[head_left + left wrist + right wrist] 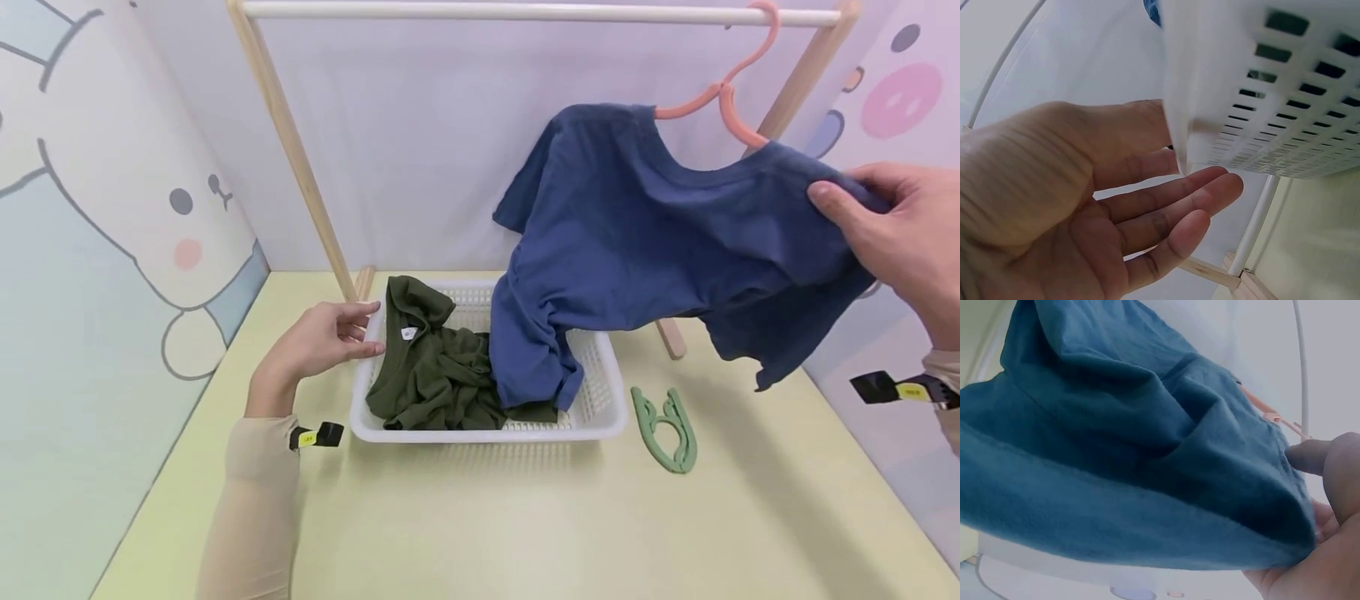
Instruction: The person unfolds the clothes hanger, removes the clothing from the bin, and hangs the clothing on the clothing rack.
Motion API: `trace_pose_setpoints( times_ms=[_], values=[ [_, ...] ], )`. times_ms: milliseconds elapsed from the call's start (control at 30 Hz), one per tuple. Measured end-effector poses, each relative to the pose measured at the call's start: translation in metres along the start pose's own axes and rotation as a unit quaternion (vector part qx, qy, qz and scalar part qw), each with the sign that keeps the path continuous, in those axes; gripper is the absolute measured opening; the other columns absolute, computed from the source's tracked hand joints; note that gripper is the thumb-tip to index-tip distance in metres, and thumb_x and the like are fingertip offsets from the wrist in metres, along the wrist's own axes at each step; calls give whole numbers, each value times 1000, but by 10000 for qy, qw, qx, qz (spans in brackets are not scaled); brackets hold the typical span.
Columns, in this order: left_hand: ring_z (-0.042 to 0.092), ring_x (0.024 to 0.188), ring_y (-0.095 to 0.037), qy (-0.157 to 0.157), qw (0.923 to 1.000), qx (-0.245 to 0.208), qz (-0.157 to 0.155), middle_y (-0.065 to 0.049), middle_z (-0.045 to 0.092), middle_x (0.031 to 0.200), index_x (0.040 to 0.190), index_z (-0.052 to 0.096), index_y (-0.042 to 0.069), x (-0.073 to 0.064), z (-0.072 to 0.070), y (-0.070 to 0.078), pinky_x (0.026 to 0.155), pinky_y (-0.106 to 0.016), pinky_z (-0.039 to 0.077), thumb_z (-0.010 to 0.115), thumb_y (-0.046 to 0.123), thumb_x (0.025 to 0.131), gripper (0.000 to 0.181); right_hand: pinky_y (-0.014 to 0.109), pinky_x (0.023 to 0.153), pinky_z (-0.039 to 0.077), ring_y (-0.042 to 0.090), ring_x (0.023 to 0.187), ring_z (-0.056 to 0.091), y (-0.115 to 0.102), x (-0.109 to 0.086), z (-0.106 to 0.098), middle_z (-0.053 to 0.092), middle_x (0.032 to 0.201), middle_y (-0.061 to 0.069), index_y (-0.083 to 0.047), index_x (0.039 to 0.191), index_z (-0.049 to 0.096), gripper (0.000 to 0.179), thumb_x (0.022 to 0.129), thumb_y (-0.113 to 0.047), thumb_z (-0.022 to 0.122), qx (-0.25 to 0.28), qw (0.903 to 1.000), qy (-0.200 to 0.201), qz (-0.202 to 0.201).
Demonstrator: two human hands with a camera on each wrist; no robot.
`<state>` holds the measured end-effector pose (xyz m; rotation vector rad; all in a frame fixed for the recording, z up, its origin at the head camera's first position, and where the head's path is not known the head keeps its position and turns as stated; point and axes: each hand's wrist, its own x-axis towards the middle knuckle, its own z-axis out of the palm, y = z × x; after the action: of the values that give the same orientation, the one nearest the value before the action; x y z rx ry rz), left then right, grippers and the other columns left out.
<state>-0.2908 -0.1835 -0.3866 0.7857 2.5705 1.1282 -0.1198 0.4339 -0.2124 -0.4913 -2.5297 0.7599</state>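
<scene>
A navy blue T-shirt point(637, 225) hangs on a coral hanger point(738, 75) that is hooked over the rack's white bar. My right hand point(911, 225) pinches the shirt at its right shoulder, thumb in front, and holds that side out to the right. In the right wrist view the cloth point(1147, 456) fills most of the frame. Part of the shirt droops into a white plastic basket point(615, 408). At the basket's left rim is my left hand point(322, 337), its fingers loosely spread. A dark green garment point(442, 375) lies crumpled inside the basket.
A green folding hanger point(667, 429) lies on the yellow table point(480, 525), right of the basket. The rack's white bar point(480, 12) spans the back on wooden legs point(300, 158). Walls with cartoon animals stand on both sides.
</scene>
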Motion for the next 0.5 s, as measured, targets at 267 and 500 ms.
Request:
trace_pose_setpoints(
  times_ms=[267, 500],
  values=[
    [73, 120, -34, -36, 9999, 19, -114, -23, 76, 134, 163, 54, 2, -1, -5, 1, 90, -26, 59, 90, 20, 98, 77, 8, 111, 38, -11, 103, 50, -9, -3, 1, 57, 120, -33, -29, 163, 56, 54, 111, -33, 68, 700, 9948, 698, -228],
    [73, 121, -33, -114, 9998, -104, -152, -24, 75, 135, 164, 53, 1, -1, -3, 3, 86, -20, 57, 91, 20, 97, 79, 20, 124, 26, -9, 132, 51, -29, -4, 4, 59, 159, -18, -34, 164, 53, 56, 110, -34, 68, 765, 9898, 1164, -297]
  ],
)
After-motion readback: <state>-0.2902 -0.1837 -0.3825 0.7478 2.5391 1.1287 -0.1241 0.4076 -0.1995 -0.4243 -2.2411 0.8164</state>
